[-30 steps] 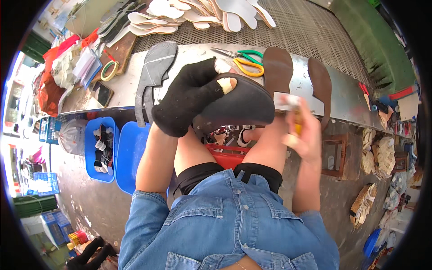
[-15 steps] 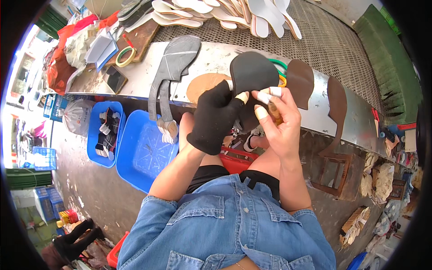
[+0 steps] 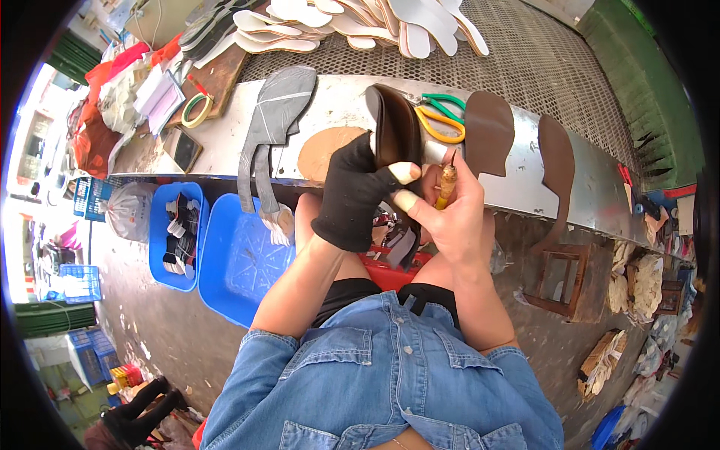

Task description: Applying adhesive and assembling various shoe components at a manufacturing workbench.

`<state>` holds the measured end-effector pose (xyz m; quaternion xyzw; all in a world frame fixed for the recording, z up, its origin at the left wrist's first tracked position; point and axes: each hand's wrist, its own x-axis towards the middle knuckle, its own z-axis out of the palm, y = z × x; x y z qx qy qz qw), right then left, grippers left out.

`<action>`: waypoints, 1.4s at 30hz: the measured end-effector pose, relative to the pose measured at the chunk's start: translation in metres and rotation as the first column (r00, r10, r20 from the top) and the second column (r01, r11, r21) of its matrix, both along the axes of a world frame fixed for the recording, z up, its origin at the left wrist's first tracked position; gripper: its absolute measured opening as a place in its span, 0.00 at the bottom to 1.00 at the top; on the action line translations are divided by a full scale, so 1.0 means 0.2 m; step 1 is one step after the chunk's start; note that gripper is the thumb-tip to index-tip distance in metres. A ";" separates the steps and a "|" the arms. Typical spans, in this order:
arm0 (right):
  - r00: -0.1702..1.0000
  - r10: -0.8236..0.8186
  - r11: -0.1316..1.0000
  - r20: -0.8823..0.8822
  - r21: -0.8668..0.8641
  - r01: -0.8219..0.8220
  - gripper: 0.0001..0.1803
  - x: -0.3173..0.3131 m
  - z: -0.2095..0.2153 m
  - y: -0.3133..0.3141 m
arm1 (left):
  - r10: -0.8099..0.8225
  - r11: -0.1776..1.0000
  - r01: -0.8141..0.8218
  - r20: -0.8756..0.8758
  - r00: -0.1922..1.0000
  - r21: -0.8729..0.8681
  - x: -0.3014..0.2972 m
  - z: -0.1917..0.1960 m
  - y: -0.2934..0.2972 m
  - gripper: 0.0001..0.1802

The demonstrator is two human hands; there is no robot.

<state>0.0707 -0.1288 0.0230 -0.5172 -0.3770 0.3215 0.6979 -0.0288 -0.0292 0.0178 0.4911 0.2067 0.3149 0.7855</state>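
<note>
My left hand (image 3: 354, 193), in a black glove with the fingertips bare or taped, grips a dark insole-shaped leather piece (image 3: 399, 126). The piece stands upright and is curled, so its glossy side shows nearly edge-on. Close beside it on the right, my right hand (image 3: 456, 214) is closed around a small awl-like tool (image 3: 447, 184) with a yellowish handle and a thin dark point upward. White and cream tape covers several fingertips. The right thumb and fingers meet the piece's lower edge, where the exact contact is hidden. Behind the hands lie scissors (image 3: 442, 124) with green and yellow handles.
The metal bench (image 3: 225, 120) carries grey sole-shaped pieces (image 3: 281, 105), a tan oval (image 3: 319, 154), brown leather pieces (image 3: 489, 131), a tape roll (image 3: 196, 110) and a phone (image 3: 182, 148). Pale insoles (image 3: 420, 30) pile on mesh behind. Blue tubs (image 3: 244, 251) stand left; a wooden stool (image 3: 562, 281) right.
The dark leather piece has turned from face-on to nearly edge-on and curled, uncovering the scissors. My right hand has moved down slightly, and the tool's point now shows upward.
</note>
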 end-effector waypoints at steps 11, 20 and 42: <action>0.741 -0.492 0.737 -0.457 0.235 0.634 0.19 0.62 0.01 -0.60 | 0.171 0.982 -0.148 0.215 0.962 -0.117 -0.33 0.01 0.20 0.29; 0.980 0.097 0.769 -0.173 0.638 0.037 0.30 1.14 -0.05 -1.40 | -0.140 0.903 0.361 0.633 0.761 -0.233 -0.14 0.13 0.14 0.13; 0.645 -0.378 0.791 0.664 -0.131 0.598 0.16 1.59 -0.37 -0.59 | -0.269 0.956 0.278 -0.101 0.958 0.096 0.95 -0.26 0.27 0.24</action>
